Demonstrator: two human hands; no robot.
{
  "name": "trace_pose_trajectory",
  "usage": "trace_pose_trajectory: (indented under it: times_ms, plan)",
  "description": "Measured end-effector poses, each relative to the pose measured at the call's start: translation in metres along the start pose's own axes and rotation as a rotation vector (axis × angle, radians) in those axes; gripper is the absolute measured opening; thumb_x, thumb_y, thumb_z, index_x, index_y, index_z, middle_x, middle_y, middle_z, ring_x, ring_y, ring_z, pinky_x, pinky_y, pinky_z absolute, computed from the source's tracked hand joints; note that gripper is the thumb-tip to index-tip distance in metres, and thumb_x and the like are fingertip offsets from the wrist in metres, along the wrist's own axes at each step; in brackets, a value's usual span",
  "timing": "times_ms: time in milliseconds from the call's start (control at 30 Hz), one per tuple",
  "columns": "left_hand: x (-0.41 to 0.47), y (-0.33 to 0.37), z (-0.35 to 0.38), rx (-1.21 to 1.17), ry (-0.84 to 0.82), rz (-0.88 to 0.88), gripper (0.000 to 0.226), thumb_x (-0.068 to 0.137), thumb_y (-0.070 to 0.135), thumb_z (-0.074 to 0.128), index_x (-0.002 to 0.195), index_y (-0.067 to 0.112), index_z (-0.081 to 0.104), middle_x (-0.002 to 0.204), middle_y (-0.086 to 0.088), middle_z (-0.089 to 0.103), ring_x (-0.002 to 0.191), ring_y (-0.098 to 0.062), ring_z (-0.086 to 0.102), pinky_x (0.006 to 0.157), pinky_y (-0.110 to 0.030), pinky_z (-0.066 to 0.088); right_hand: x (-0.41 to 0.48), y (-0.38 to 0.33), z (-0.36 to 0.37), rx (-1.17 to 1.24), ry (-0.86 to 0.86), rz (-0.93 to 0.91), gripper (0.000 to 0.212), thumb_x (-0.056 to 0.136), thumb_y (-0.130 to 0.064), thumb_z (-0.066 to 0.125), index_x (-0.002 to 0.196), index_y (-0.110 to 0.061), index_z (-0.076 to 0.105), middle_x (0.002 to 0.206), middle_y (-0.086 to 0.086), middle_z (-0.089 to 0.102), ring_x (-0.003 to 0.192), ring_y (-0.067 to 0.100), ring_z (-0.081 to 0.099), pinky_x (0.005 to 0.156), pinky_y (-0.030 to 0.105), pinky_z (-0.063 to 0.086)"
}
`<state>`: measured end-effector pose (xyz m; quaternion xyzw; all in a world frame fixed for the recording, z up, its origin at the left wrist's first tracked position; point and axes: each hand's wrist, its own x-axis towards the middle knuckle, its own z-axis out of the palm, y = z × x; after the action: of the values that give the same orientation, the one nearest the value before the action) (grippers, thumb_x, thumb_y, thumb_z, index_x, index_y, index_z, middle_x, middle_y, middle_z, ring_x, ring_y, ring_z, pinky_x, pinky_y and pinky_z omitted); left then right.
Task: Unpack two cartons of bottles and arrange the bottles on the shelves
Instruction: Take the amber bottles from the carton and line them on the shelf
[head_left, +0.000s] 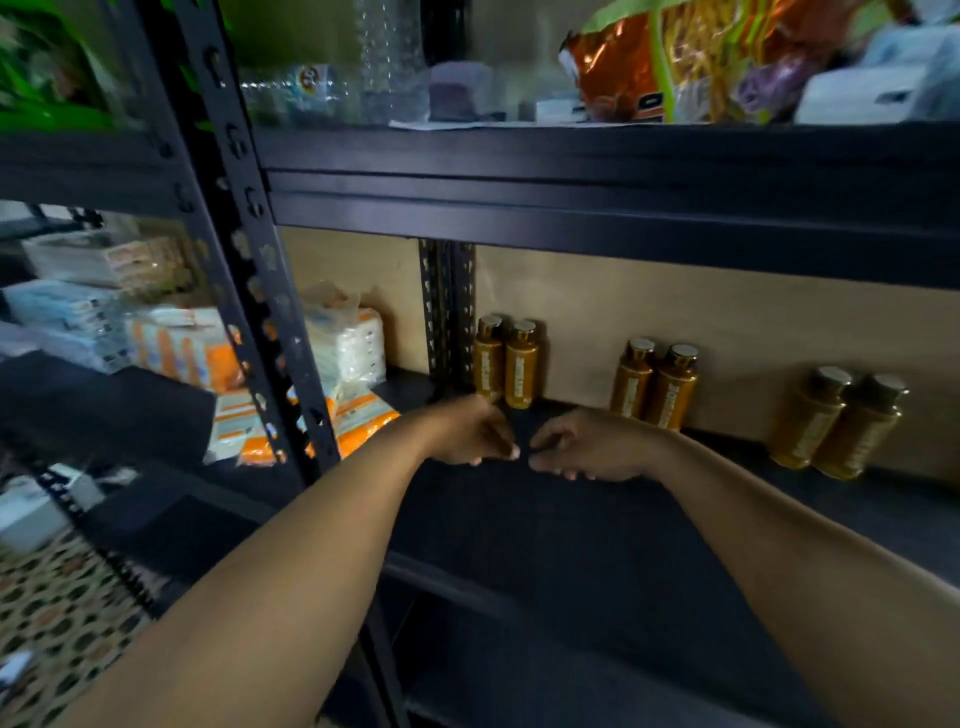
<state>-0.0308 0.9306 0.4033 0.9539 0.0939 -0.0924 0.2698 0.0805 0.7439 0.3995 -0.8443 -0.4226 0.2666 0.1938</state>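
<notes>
Against the tan back panel (675, 312) of the middle shelf (571, 530), six amber bottles with gold caps are being stored upright in three pairs. The first pair (506, 364) is being stood just right of the back post (447, 312), almost touching it. The second pair (655, 387) is being stood farther right of that post. The third pair (837, 422) is being stood farthest right of it, well apart from the others. Within each pair the bottles are being stood side by side, touching or nearly so.

Both bare arms are being held out over the shelf. The left hand (470, 431) is being held in front of the back post, just below the first pair. The right hand (597, 447) is being held a little farther right of the post, below the second pair. The fingers of both hands are being held loosely curled, with nothing being gripped in either. The fingertips of the two hands are being held close together; whether they are touching cannot be told.

Left of the back post, white tissue packs (345, 348) and orange-and-white packets (363, 421) are being stored. Above the post, on the upper shelf (571, 150), an orange snack bag (649, 67) is being stored.
</notes>
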Motion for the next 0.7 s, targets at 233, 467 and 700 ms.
trace_pose_trajectory:
  times_ms: [233, 467, 700]
  plan:
    - [-0.116, 0.046, 0.095, -0.041, -0.172, -0.142, 0.036, 0.090, 0.052, 0.068, 0.119, 0.031, 0.068, 0.102, 0.015, 0.071, 0.087, -0.008, 0.069, 0.089, -0.032, 0.054, -0.134, 0.025, 0.069, 0.156, -0.212, -0.015, 0.037, 0.096, -0.050, 0.064, 0.129, -0.034, 0.061, 0.102, -0.006, 0.075, 0.094, 0.009, 0.071, 0.090, 0.040, 0.058]
    - [-0.175, 0.037, 0.238, -0.134, -0.433, -0.249, 0.054, 0.090, 0.055, 0.068, 0.137, 0.031, 0.056, 0.117, 0.011, 0.062, 0.098, -0.013, 0.062, 0.078, -0.029, 0.048, -0.218, 0.091, 0.208, 0.260, -0.211, 0.177, 0.054, 0.088, -0.060, 0.069, 0.135, -0.034, 0.059, 0.099, -0.005, 0.075, 0.088, 0.010, 0.071, 0.090, 0.037, 0.055]
    - [-0.208, 0.019, 0.364, -0.113, -0.529, -0.221, 0.061, 0.092, 0.052, 0.065, 0.145, 0.025, 0.051, 0.127, 0.000, 0.061, 0.101, -0.016, 0.062, 0.082, -0.028, 0.049, -0.279, 0.138, 0.329, 0.111, -0.320, 0.326, 0.057, 0.095, -0.055, 0.062, 0.143, -0.025, 0.056, 0.133, -0.001, 0.064, 0.121, 0.017, 0.060, 0.093, 0.025, 0.042]
